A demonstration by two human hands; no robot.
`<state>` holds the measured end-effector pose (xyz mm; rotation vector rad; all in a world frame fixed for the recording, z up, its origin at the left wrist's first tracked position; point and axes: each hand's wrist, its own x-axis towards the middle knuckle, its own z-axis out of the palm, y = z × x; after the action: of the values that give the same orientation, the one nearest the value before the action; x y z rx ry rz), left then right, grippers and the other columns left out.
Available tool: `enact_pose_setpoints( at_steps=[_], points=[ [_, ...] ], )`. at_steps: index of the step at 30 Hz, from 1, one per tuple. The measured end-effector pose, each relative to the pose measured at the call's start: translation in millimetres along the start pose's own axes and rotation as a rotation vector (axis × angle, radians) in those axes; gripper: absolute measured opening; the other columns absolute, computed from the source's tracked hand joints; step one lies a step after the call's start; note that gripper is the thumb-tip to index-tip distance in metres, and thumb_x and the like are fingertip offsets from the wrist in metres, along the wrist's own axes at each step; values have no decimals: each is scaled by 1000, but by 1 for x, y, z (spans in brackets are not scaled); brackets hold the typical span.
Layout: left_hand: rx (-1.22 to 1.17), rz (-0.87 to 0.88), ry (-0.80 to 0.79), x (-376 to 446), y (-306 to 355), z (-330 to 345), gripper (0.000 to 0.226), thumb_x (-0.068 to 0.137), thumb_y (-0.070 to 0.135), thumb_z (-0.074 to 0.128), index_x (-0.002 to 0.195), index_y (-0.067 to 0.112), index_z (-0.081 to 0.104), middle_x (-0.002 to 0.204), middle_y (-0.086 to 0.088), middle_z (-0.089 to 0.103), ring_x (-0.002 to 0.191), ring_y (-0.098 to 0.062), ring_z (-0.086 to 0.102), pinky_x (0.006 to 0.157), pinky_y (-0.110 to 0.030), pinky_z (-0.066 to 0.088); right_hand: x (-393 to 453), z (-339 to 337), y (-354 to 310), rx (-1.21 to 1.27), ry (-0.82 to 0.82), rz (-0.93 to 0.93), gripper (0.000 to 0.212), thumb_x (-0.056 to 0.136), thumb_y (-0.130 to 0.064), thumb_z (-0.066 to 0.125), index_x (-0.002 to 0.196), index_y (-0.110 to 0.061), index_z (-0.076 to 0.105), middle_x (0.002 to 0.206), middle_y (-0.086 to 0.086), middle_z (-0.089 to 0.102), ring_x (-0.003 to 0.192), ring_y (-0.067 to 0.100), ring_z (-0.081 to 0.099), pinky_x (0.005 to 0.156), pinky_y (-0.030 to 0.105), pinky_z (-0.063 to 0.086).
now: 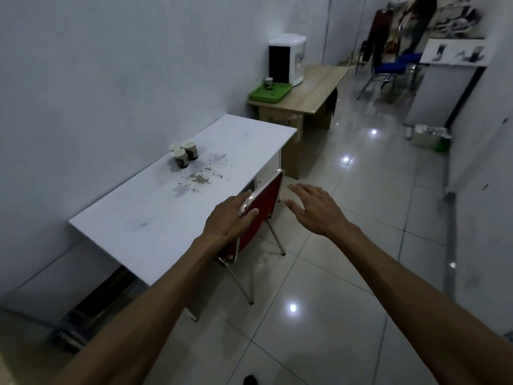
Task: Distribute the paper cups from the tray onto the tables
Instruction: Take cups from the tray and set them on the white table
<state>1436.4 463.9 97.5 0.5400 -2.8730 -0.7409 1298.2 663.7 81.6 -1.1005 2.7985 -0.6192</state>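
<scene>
The left hand (228, 218) is gripping the top of a red chair (261, 207), thumb curled over its frame. The right hand (311, 207) is hovering just beside it, fingers spread and holding nothing. 3 cups (183, 153) are standing clustered on the white worktop (155, 218). 1 cup (268, 83) is sitting on the green tray (270, 93) on the wooden worktop (319, 90) beyond.

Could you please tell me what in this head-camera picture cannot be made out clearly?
- Contents of the three paper cups on the white table: too small and dim.
- The print on the cup on the green tray: too far.
- The red chair seat: hidden by the table and the left hand.
- The person at the back: blurred, cut off by the top edge.
</scene>
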Motion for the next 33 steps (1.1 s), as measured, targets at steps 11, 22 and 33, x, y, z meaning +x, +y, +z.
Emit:
enact_pose_setpoints(
  at_steps=[11, 22, 33],
  points=[
    [-106, 32, 20, 236, 49, 46, 59, 97, 50, 55, 151, 29, 42, 153, 0, 47, 136, -21, 49, 113, -40, 39, 192, -21, 132, 25, 29, 29, 57, 104, -54, 33, 155, -27, 32, 159, 3, 36, 146, 25, 33, 118, 46, 30],
    [-45, 36, -7, 496, 103, 81, 62, 97, 49, 55, 152, 28, 37, 158, -1, 40, 142, -26, 43, 115, -44, 36, 401, -75, 255, 24, 42, 52, 57, 104, -54, 33, 154, -26, 32, 159, 5, 37, 146, 27, 34, 119, 50, 30],
    [-111, -2, 10, 735, 156, 135, 60, 97, 47, 57, 151, 27, 40, 153, -3, 47, 139, -25, 46, 110, -40, 41, 608, -115, 415, 33, 32, -19, 55, 104, -51, 35, 153, -25, 33, 157, 7, 39, 145, 29, 35, 117, 55, 31]
  ],
)
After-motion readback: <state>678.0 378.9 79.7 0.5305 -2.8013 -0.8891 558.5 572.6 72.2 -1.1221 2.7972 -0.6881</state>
